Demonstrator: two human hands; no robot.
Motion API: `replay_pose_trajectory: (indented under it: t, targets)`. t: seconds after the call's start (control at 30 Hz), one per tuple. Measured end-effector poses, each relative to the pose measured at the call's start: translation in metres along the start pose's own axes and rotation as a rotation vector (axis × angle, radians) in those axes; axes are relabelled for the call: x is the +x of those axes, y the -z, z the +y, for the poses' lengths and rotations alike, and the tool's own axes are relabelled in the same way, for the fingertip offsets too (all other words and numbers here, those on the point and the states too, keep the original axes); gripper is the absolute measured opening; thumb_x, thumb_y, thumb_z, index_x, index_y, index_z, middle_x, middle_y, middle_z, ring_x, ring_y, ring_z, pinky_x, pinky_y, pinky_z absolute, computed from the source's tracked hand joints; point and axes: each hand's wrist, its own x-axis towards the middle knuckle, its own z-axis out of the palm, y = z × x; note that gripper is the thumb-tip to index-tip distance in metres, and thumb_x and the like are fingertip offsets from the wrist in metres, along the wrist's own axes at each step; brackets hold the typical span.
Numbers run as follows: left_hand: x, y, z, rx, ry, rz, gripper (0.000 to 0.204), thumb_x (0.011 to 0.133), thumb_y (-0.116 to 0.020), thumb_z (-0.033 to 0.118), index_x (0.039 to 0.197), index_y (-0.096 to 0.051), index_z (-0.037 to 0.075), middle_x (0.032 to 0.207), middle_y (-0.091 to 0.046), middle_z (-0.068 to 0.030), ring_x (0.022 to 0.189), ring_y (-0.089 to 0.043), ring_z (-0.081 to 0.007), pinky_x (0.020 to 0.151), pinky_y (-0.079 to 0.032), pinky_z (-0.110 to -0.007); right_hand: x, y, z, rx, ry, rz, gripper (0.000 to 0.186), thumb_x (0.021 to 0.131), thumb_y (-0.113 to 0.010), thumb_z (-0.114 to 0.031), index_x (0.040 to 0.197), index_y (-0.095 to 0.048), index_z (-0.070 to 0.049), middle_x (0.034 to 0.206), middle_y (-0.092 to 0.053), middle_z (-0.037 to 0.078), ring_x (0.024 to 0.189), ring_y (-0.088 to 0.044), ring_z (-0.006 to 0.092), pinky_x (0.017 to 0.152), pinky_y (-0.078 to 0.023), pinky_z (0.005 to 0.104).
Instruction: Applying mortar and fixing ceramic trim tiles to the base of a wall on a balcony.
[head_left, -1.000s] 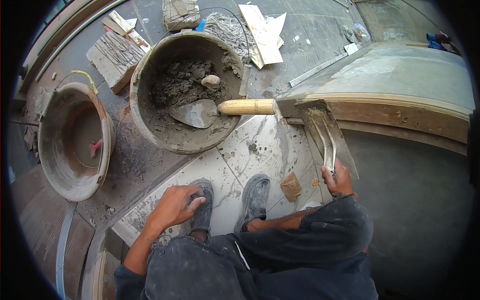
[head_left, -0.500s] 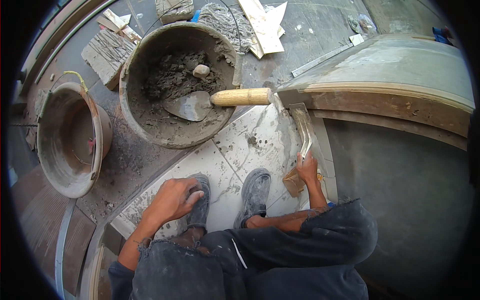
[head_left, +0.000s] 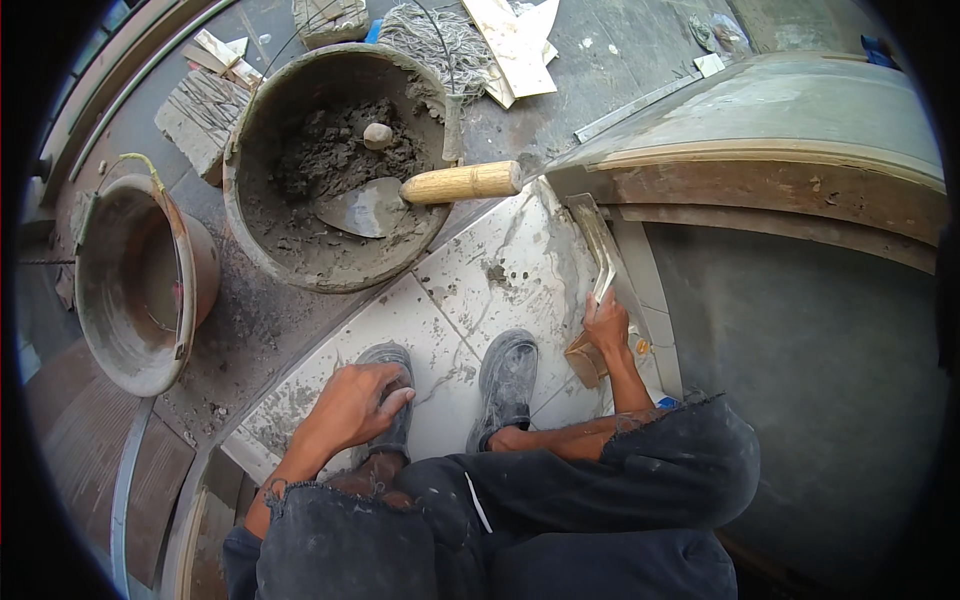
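My right hand (head_left: pixel 607 328) grips the white handle of a flat plastering trowel (head_left: pixel 590 232), angled down along the right edge of the white marble-look tiles (head_left: pixel 470 285), beside the step. A brown scrap (head_left: pixel 584 360) lies by that hand. My left hand (head_left: pixel 365 400) is empty, loosely curled with thumb and fingers apart, over my left shoe by my knee. Beyond it, a large bucket (head_left: pixel 280 260) holds dark wet mortar (head_left: pixel 325 150), a stone (head_left: pixel 378 135) and a pointing trowel (head_left: pixel 360 212), whose wooden handle rests across the rim.
A second bucket (head_left: pixel 130 335) stands at the left. Concrete blocks (head_left: pixel 195 120), tangled pale strands (head_left: pixel 425 35), white boards (head_left: pixel 505 45) and a metal strip (head_left: pixel 640 105) lie behind. A wood-edged step (head_left: pixel 770 187) runs along the right above a grey lower surface (head_left: pixel 790 360).
My right hand and its trowel have moved left and down to the tile edge, the trowel turning more edge-on. My left hand stays nearly still. The view has shifted slightly.
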Motion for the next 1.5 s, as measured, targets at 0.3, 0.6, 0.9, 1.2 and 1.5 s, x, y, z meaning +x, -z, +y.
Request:
replay_pose_trajectory:
  t: [0.3,0.6,0.9,1.2,1.5]
  targets:
    - [-0.005,0.002,-0.002,0.007,0.049,-0.014,0.022,0.087,-0.067,0.020,0.094,-0.066,-0.001,0.089,-0.067,-0.0220,0.086,-0.063,-0.0422,0.075,-0.050,-0.044,-0.008,0.025,-0.003,0.190,0.067,0.094,0.033,0.094,-0.057,-0.028,0.095,-0.050,0.004,0.073,-0.062,0.032,0.069,-0.062,0.0514,0.062,-0.049,0.0547]
    - [0.004,-0.004,0.004,0.010,-0.007,-0.026,0.019,0.087,-0.066,0.019,0.094,-0.066,0.001,0.086,-0.066,-0.0225,0.084,-0.062,-0.0429,0.074,-0.049,-0.047,0.004,0.013,-0.001,0.193,0.056,0.126,0.031,0.093,-0.060,-0.026,0.091,-0.050,0.004,0.069,-0.060,0.031,0.067,-0.060,0.0517,0.058,-0.048,0.0534]
    - [-0.001,0.000,0.001,0.025,0.027,-0.025,0.021,0.086,-0.067,0.019,0.094,-0.066,0.000,0.087,-0.066,-0.0231,0.084,-0.062,-0.0438,0.074,-0.049,-0.046,-0.006,0.010,0.002,0.080,0.051,0.053,0.029,0.093,-0.061,-0.024,0.093,-0.051,0.003,0.075,-0.062,0.031,0.072,-0.062,0.0504,0.061,-0.047,0.0534]
    - [-0.006,0.002,0.004,-0.003,0.041,-0.012,0.021,0.086,-0.067,0.019,0.095,-0.066,0.001,0.087,-0.067,-0.0224,0.084,-0.063,-0.0431,0.074,-0.049,-0.045,0.001,0.038,-0.013,0.252,0.066,0.105,0.031,0.094,-0.060,-0.025,0.094,-0.052,0.004,0.077,-0.063,0.031,0.073,-0.062,0.0502,0.063,-0.048,0.0532]
    - [0.002,-0.004,0.003,0.015,0.016,-0.019,0.019,0.086,-0.067,0.019,0.094,-0.066,0.001,0.086,-0.066,-0.0226,0.083,-0.062,-0.0438,0.074,-0.049,-0.046,0.013,0.006,0.007,0.130,0.057,0.068,0.032,0.094,-0.059,-0.027,0.094,-0.051,0.004,0.075,-0.062,0.032,0.072,-0.060,0.0522,0.062,-0.047,0.0541]
